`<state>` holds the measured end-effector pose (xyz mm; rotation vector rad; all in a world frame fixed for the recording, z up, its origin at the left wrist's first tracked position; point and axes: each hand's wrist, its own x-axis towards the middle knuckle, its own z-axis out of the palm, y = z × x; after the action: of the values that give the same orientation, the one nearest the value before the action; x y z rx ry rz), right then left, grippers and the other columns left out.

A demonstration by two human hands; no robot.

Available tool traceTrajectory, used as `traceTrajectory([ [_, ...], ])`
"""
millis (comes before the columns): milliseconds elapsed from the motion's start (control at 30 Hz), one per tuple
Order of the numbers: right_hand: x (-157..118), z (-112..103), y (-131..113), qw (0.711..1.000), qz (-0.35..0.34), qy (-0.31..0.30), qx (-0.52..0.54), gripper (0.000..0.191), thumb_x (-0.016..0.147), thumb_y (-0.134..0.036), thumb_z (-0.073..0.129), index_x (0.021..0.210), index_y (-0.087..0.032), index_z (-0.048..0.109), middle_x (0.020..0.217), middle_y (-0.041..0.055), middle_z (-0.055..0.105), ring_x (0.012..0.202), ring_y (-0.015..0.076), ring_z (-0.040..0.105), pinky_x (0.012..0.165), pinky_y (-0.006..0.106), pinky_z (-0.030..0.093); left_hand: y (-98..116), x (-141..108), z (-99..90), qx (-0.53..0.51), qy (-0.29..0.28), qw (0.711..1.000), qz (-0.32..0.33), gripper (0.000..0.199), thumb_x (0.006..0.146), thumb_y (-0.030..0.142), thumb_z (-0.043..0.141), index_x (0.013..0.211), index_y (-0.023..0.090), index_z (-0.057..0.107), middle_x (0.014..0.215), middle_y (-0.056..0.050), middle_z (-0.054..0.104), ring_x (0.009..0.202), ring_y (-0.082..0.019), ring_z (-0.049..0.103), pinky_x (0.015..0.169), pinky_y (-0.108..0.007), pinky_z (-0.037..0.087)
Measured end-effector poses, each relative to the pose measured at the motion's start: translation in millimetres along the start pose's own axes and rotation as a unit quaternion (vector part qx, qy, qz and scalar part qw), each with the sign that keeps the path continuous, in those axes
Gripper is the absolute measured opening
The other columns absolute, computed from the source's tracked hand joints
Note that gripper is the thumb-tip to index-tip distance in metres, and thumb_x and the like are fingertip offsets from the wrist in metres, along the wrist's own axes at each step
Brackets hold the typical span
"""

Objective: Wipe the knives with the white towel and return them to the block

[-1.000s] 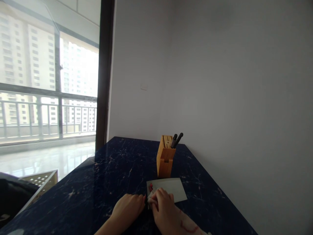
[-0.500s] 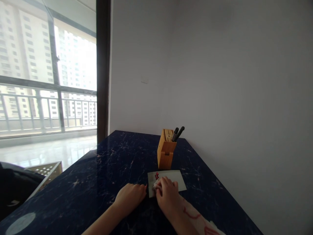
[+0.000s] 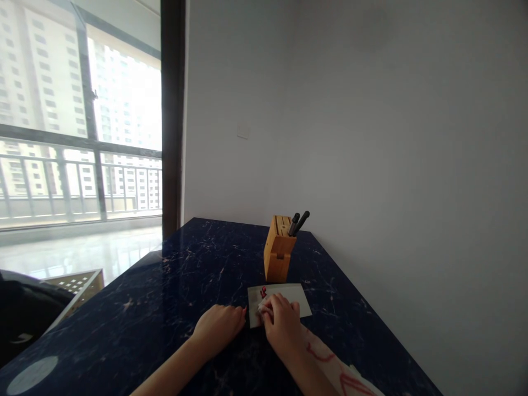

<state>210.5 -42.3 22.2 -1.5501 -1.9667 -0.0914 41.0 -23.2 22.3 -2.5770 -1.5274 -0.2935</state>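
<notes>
A pale rectangular board (image 3: 304, 301) lies flat on the dark blue table. Small red shapes (image 3: 263, 291) show near its upper left corner; whether they are objects or marks I cannot tell. My right hand (image 3: 284, 324) is closed on a crumpled whitish wipe (image 3: 263, 308), pressed on the left part of the board. My left hand (image 3: 220, 325) rests on the table just left of the board, its fingers curled under. Anything inside that hand is hidden.
Right behind the board stands a wooden knife block (image 3: 277, 258) with black handles (image 3: 303, 221) sticking out. A white and red patterned cloth or bag (image 3: 330, 360) lies by my right forearm. A pale round patch (image 3: 33, 375) marks the table's (image 3: 165, 308) near left.
Both hands keep nearly the same places, the wipe still under my right fingers. The whole scene has shifted slightly up and left in view.
</notes>
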Motion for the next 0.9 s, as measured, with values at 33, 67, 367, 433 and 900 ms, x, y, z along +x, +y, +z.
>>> traceTrajectory([
  [33,0.2,-0.8,0.7,1.000,0.001,0.000,-0.003,0.011,0.074,-0.013,0.047,0.080,-0.022,0.051,0.083,-0.0006,0.056,0.082,0.0153,0.050,0.072,0.028,0.025,0.3,0.0,-0.9,-0.003,-0.003,1.000,-0.002,0.054,0.090,0.032,0.014,0.076,0.015,0.064,0.070,-0.012,0.068,0.063,-0.023,0.065,0.056,-0.032,0.045],
  [67,0.4,-1.2,1.5,1.000,0.002,0.002,-0.008,0.011,0.074,-0.013,0.048,0.081,-0.022,0.051,0.083,-0.0006,0.056,0.082,0.0153,0.050,0.072,0.027,0.025,0.6,0.1,-1.7,-0.006,-0.006,1.000,-0.004,0.054,0.090,0.032,0.014,0.076,0.015,0.064,0.070,-0.012,0.068,0.063,-0.023,0.065,0.056,-0.032,0.045],
  [367,0.3,4.5,6.0,1.000,-0.001,0.009,-0.017,0.010,0.076,-0.014,0.046,0.081,-0.021,0.050,0.084,0.0010,0.056,0.082,0.0163,0.050,0.073,0.028,0.025,0.2,1.0,-1.4,-0.001,-0.010,1.000,0.002,0.052,0.090,0.031,0.016,0.076,0.016,0.064,0.070,-0.011,0.068,0.063,-0.021,0.065,0.058,-0.032,0.047],
  [433,0.5,3.3,5.4,1.000,0.000,0.008,-0.015,0.010,0.075,-0.014,0.046,0.081,-0.021,0.050,0.084,0.0009,0.056,0.082,0.0164,0.049,0.072,0.028,0.025,-0.4,0.9,-0.6,-0.001,-0.008,1.000,0.008,0.052,0.090,0.031,0.017,0.077,0.016,0.064,0.071,-0.010,0.068,0.063,-0.021,0.065,0.059,-0.032,0.047],
  [900,1.1,-1.1,2.7,1.000,0.005,-0.004,-0.005,0.012,0.073,-0.012,0.046,0.080,-0.021,0.050,0.084,0.0007,0.055,0.083,0.0161,0.049,0.073,0.027,0.026,-1.6,1.6,2.6,0.001,-0.013,1.000,0.018,0.049,0.090,0.029,0.018,0.078,0.015,0.064,0.072,-0.010,0.068,0.063,-0.019,0.065,0.059,-0.030,0.048],
])
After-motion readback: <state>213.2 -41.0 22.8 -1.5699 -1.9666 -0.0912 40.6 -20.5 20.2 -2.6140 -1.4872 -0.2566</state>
